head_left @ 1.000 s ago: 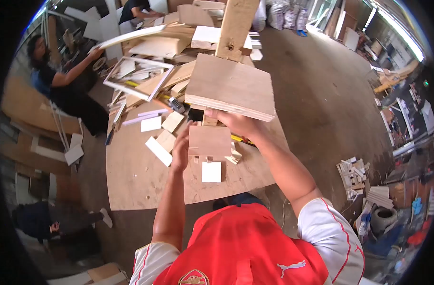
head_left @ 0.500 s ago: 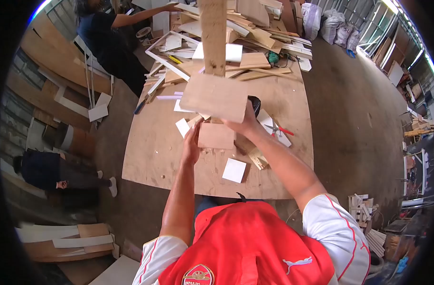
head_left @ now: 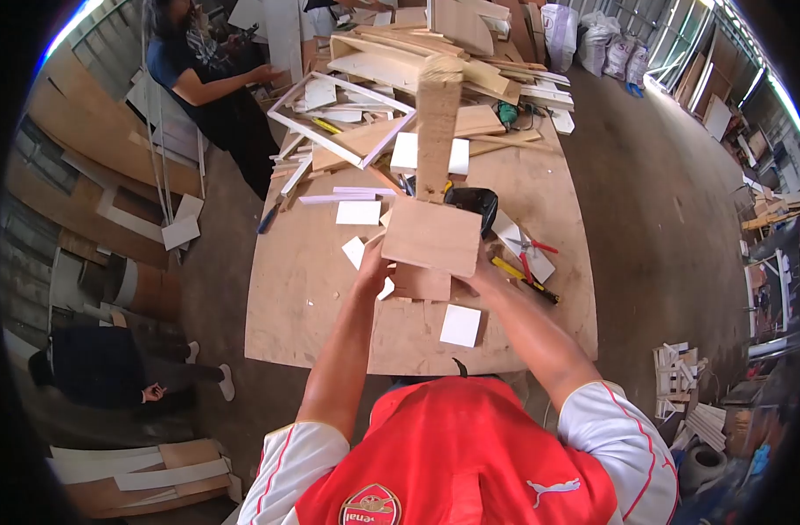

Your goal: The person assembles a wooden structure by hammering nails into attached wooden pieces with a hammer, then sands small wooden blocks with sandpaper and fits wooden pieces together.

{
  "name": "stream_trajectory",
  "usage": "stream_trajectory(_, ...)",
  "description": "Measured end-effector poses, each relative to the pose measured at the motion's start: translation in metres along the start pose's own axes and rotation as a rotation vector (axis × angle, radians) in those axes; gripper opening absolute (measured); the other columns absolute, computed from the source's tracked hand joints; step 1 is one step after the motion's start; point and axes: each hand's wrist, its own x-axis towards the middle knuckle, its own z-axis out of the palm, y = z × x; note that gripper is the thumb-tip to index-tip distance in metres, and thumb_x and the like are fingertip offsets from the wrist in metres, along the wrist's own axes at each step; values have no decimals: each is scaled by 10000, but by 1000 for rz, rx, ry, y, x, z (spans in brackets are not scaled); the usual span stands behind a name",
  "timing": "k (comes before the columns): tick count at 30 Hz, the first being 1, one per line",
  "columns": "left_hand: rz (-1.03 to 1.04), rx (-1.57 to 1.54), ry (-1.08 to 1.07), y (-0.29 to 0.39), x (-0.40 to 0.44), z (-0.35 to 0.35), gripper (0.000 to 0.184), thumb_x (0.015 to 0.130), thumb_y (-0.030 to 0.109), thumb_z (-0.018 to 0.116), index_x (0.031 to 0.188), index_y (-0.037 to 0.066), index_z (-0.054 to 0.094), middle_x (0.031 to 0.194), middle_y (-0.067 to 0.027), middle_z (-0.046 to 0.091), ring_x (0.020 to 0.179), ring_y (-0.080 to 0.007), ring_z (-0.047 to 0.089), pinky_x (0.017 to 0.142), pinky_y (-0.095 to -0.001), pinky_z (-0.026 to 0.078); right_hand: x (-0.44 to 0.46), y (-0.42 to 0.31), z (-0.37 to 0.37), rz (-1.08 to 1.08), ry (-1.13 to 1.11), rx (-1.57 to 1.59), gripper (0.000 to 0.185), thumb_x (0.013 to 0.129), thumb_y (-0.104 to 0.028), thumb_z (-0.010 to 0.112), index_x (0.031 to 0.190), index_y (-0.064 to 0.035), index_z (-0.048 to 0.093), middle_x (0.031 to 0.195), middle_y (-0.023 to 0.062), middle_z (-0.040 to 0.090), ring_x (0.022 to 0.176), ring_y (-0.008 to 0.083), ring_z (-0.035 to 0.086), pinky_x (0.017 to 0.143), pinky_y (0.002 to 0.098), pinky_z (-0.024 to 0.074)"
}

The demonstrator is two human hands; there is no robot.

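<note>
A wooden assembly sits over the table, with a flat plywood board [head_left: 432, 234] above a smaller plywood piece [head_left: 421, 283]. A thick wooden post [head_left: 438, 127] rises behind the board. At the board's left edge, my left hand [head_left: 373, 261] is closed on the assembly, its fingertips partly hidden. My right hand [head_left: 482, 270] is at the right edge, its fingers mostly hidden beneath the board. A white square [head_left: 460, 325] lies just in front of the assembly. Right of my right hand are a yellow tool [head_left: 510, 269] and red-handled pliers [head_left: 530, 248] on a white piece.
Wood offcuts and a white frame [head_left: 365, 163] cover the back of the table [head_left: 286, 324]. A black bag [head_left: 475, 207] lies behind the board. One person [head_left: 212, 96] stands at the back left; another [head_left: 102, 365] is at the left. White sacks [head_left: 599, 44] stand far back.
The assembly and both my hands have moved lower and closer together, and the post shows more fully. The person at the back left has let go of a strip. The view has also shifted.
</note>
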Motion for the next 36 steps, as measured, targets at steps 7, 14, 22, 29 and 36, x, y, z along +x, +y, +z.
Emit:
stream_trajectory(7,-118,12,-67,15,9,11,659,1011,548,563,1395,12,547,1219,-142,674,1019,-282,672,849,-464,540,-17,41,1,-38,-115,-277,386,891,-226,744,1242,-77,690,1215,135,716,1143,325,670,945,411,541)
stream_trajectory(14,-99,47,-70,-10,39,23,736,977,644,572,1305,-13,599,1021,-121,719,815,-214,669,745,-373,513,-11,21,-21,182,-237,-342,427,911,-251,741,1296,-89,654,1283,121,686,1200,288,636,1002,414,513)
stream_trajectory(22,188,-68,-97,-56,77,25,477,1027,405,588,1120,-55,679,972,-121,723,795,-192,674,685,-354,544,-7,0,-30,269,-232,117,462,923,-251,739,1328,-60,625,1296,116,678,1210,243,629,1027,397,498)
stream_trajectory(29,353,-460,-452,-48,59,11,390,994,218,639,1311,-5,594,1187,-121,696,1002,-212,707,833,-375,610,-18,89,-12,703,158,572,399,994,-269,677,1267,16,621,1074,76,703,993,141,641,911,307,504)
stream_trajectory(36,380,-473,-311,-34,27,7,393,996,226,639,1312,-3,591,1186,-118,694,1006,-210,705,837,-375,608,-41,119,23,907,-222,801,446,1045,-444,592,1217,-40,666,1079,-7,683,983,88,594,877,298,478)
